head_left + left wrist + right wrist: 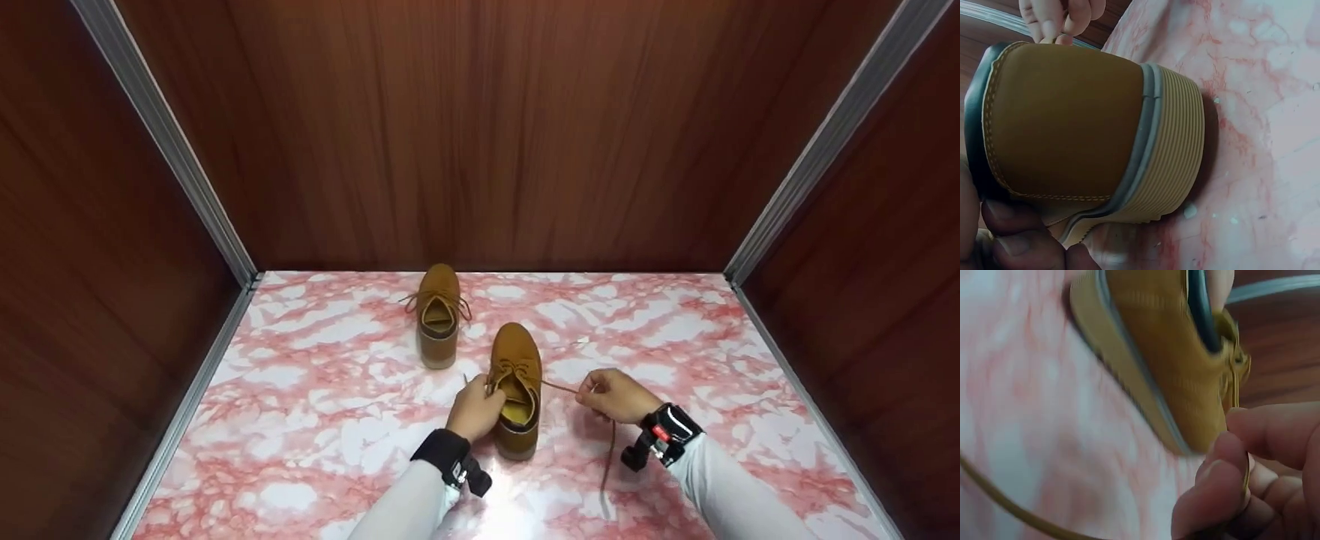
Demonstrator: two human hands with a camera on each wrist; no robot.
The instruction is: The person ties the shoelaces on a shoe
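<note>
A tan lace-up shoe [516,343] stands upright on the table, toe pointing away, its collar open toward me. My left hand [475,410] grips the left side of its opening, and in the left wrist view curled fingers [1027,242] sit by the collar. To the right of the shoe, my right hand [616,395] pinches a thin brown shoelace [559,386] between thumb and fingers. That lace runs taut from the eyelets to the hand. Its loose end hangs below onto the table, also seen as a lace [1010,506] in the right wrist view.
A second tan shoe [439,281] with its lace tied in a bow stands farther back and to the left. The red-and-white marbled tabletop [315,420] is enclosed by brown wood-look panels [480,135] with grey metal corner strips [172,142].
</note>
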